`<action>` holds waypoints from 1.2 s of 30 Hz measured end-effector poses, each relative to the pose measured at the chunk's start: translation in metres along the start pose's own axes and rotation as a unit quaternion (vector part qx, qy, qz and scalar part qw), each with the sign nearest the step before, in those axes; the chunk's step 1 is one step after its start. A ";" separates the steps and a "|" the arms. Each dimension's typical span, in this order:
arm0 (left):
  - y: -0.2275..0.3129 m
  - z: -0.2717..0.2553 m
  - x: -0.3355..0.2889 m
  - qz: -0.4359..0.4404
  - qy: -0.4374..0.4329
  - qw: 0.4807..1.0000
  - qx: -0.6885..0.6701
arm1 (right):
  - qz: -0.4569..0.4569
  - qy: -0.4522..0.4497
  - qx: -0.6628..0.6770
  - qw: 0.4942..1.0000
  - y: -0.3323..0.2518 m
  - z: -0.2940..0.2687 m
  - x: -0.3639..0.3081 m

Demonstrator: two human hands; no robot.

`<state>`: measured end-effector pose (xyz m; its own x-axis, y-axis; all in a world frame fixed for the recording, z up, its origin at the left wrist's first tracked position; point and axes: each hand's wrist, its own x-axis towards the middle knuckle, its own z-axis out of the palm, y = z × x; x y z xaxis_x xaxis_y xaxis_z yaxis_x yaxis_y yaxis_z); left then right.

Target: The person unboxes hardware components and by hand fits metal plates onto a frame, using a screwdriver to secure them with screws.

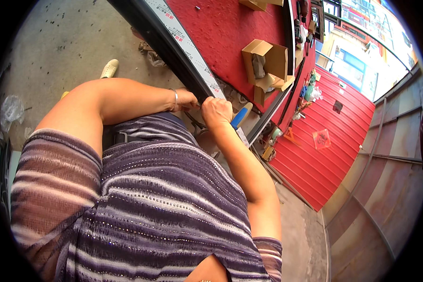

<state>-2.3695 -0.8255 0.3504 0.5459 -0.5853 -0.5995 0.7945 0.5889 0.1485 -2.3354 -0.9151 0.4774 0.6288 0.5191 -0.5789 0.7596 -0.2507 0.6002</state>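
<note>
A long black frame profile (pixel 177 49), with printed white protective film along one face, runs diagonally from the top edge down to my hands. My right hand (pixel 217 112) is closed round its near end, knuckles up. Just left of it, my left hand (pixel 186 99), with a bracelet at the wrist, is curled closed against the profile's dark underside. Its fingertips and whatever they pinch are hidden. Beside my right wrist lies a tool with a blue handle (pixel 240 117); its kind is hard to make out.
A red-covered work table (pixel 221 35) holds an opened cardboard box (pixel 268 61) with wrapped contents. To the right stand a red corrugated panel (pixel 324 136) and a metal-framed wall (pixel 376 188). A crumpled clear plastic bag (pixel 11 113) lies on the concrete floor (pixel 61 42) at left.
</note>
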 end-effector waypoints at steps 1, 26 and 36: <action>0.000 0.000 0.001 -0.002 -0.004 1.000 -0.003 | 0.032 0.031 0.004 0.999 -0.002 0.002 -0.001; 0.002 -0.001 -0.006 -0.005 -0.012 1.000 0.003 | -0.011 0.074 0.024 0.997 0.006 0.001 -0.005; 0.003 -0.002 -0.005 -0.023 -0.028 0.999 -0.001 | 0.015 0.121 0.052 0.991 0.004 0.003 -0.001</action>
<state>-2.3708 -0.8199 0.3517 0.5231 -0.6413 -0.5613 0.8185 0.5617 0.1211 -2.3328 -0.9191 0.4791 0.6022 0.6879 -0.4051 0.7624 -0.3449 0.5476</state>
